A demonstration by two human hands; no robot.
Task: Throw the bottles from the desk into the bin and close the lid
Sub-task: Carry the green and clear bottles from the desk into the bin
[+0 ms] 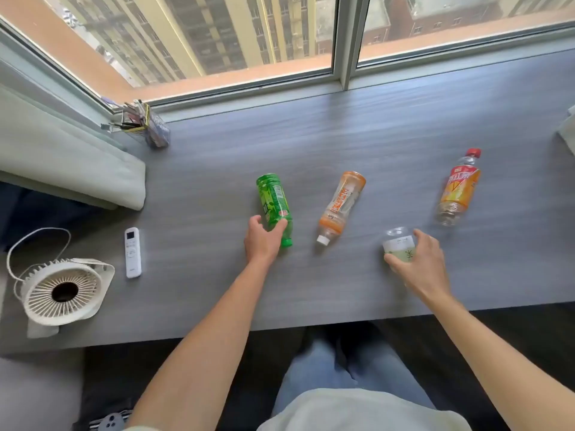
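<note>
Several plastic bottles lie on the grey desk [357, 135]. A green bottle [273, 200] lies on its side left of centre, and my left hand [261, 241] wraps around its neck end. A pale clear bottle [399, 244] with a white-green label sits in the grip of my right hand [420, 265]. Between my hands lies an orange-labelled bottle [342, 203] with a white cap pointing toward me. Farther right, a red-capped bottle [459, 191] with an orange-yellow label lies on its side. No bin is in view.
A white desk fan [62, 293] with a cord stands at the desk's left front. A white remote [133, 251] lies beside it. A pen holder [146, 126] stands in the back left corner by the window. A folded pale cushion [71, 169] rests at left.
</note>
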